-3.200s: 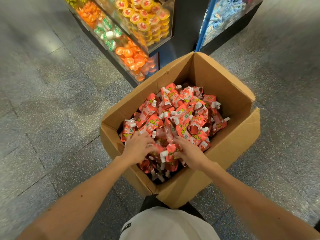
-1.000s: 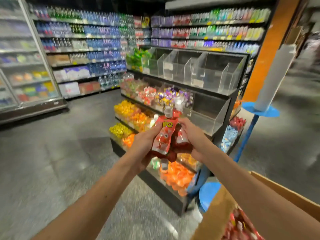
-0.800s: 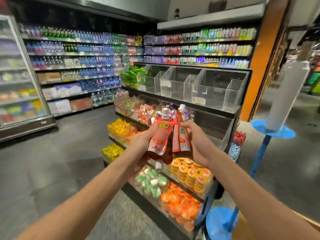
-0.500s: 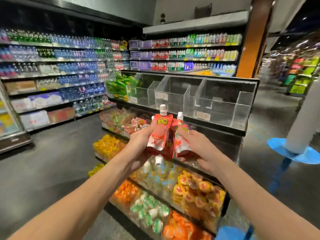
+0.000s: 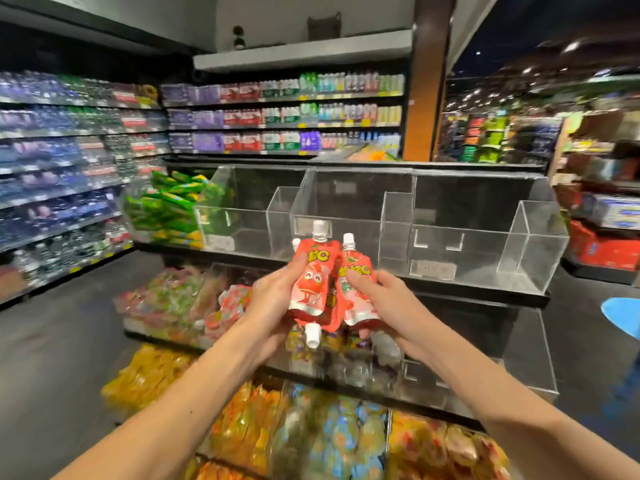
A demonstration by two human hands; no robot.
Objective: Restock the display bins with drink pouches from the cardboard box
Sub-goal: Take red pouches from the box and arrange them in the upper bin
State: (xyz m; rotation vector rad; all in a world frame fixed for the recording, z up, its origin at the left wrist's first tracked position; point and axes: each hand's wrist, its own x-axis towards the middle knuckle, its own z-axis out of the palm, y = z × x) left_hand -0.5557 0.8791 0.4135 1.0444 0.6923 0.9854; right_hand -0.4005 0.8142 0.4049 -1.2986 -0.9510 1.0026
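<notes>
I hold a bundle of red drink pouches [image 5: 313,282] with white caps between both hands, in front of the display stand. My left hand [image 5: 273,299] grips the left side of the bundle. My right hand [image 5: 384,303] grips the right side, its fingers over a paler pouch [image 5: 356,289]. One pouch hangs cap down at the bottom. Behind the bundle stand clear acrylic bins [image 5: 346,216] on the top tier, bare inside. The cardboard box is out of view.
A bin of green packets [image 5: 166,209] sits at the top tier's left end. Lower tiers [image 5: 311,427] hold orange, yellow and mixed jelly packs. Bottled drink shelves [image 5: 69,150] line the back and left walls. A blue round base [image 5: 623,317] stands on the floor at right.
My hands took pouches out of the cardboard box and lifted them. The view rose from the box up to the stand, and the bundle now sits level with the top bins.
</notes>
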